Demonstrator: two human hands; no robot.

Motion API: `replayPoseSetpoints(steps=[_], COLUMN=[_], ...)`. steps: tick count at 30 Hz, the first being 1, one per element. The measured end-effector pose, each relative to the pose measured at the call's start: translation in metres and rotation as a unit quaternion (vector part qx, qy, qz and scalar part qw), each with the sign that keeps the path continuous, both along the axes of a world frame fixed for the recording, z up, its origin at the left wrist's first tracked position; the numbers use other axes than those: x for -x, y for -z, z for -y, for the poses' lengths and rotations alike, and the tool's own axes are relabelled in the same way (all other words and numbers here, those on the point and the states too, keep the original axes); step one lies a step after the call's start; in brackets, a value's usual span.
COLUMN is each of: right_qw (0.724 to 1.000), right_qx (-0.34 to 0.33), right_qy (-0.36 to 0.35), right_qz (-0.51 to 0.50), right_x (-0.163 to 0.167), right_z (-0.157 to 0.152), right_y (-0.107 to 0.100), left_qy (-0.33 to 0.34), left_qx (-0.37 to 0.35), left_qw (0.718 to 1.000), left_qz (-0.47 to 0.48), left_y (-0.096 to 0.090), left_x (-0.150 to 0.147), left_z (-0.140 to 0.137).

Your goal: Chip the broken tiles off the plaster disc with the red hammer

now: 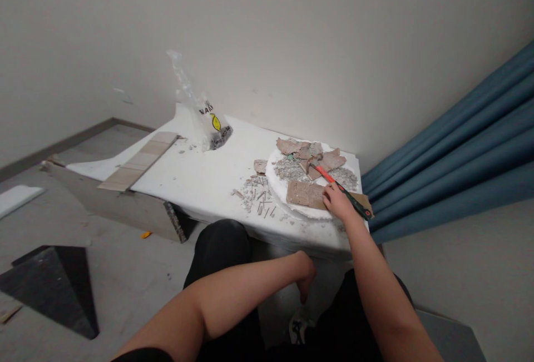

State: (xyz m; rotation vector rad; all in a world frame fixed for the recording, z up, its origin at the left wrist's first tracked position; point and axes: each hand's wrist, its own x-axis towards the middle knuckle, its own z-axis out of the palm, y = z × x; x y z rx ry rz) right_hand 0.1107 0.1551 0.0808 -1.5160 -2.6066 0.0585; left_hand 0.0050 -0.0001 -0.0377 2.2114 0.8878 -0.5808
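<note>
I see my right hand (pixel 337 202) resting on the white board (pixel 208 178), fingers laid around the near end of the hammer (pixel 340 187); whether it truly grips the handle or only lies on it I cannot tell. The hammer lies slantwise across a round white disc (pixel 317 213), its head among the broken tile pieces (pixel 311 156) and its dark grip pointing towards the blue curtain (pixel 459 156). A squarish tile slab (pixel 304 193) sits just beside my fingers, touching them. Small chips and slivers (pixel 256 189) are strewn left of the disc. Farther back a clear plastic bag (pixel 204 117) stands against the wall, and a strip of pale tiles (pixel 139 167) crosses the board's left edge. My left hand (pixel 306 276) hangs loosely curled below the board's front edge, holding nothing, between my knees. What lies under the board is hidden by it
</note>
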Motion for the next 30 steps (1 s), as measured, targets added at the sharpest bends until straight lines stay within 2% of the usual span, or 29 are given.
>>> replayPoseSetpoints(steps=[3, 6, 8, 13, 15, 19, 23, 25, 26, 28, 30], right_qw=[1.000, 0.998, 0.997, 0.996, 0.996, 0.994, 0.981, 0.973, 0.973, 0.975, 0.974], right_qx=[-0.002, -0.006, -0.009, 0.004, 0.004, -0.019, -0.038, -0.054, -0.061, -0.052, 0.008], right_qy=[0.014, 0.057, 0.061, -0.017, -0.021, 0.033, 0.122, 0.140, 0.121, 0.033, -0.076], right_qz=[-0.004, -0.015, -0.035, -0.083, -0.088, -0.100, -0.145, -0.174, -0.190, -0.214, -0.215], right_x=[0.001, 0.003, 0.002, -0.010, -0.013, -0.007, 0.001, 0.003, 0.006, 0.017, 0.036], right_z=[-0.002, -0.003, -0.005, -0.010, -0.009, -0.003, 0.000, 0.003, 0.007, 0.020, 0.040], right_y=[0.003, 0.007, 0.010, 0.010, 0.009, 0.006, -0.003, -0.010, -0.013, -0.016, -0.013], left_qy=[-0.020, 0.042, 0.076, 0.058, 0.070, 0.091, 0.018, 0.004, 0.006, 0.011, 0.016], left_qx=[-0.011, -0.024, -0.032, -0.040, -0.045, -0.038, -0.036, -0.039, -0.037, -0.027, -0.014], left_qw=[1.000, 0.998, 0.995, 0.996, 0.995, 0.993, 0.999, 0.999, 0.999, 0.999, 0.999], left_qz=[0.000, -0.033, -0.051, -0.048, -0.055, -0.058, -0.022, -0.020, -0.024, -0.030, -0.028], left_y=[-0.003, -0.009, -0.013, -0.021, -0.023, -0.025, -0.022, -0.019, -0.018, -0.018, -0.019], left_x=[0.000, 0.001, 0.002, 0.006, 0.007, 0.007, 0.006, 0.005, 0.004, 0.002, 0.002], left_z=[0.001, 0.002, 0.002, 0.003, 0.003, 0.004, 0.003, 0.003, 0.003, 0.002, 0.001])
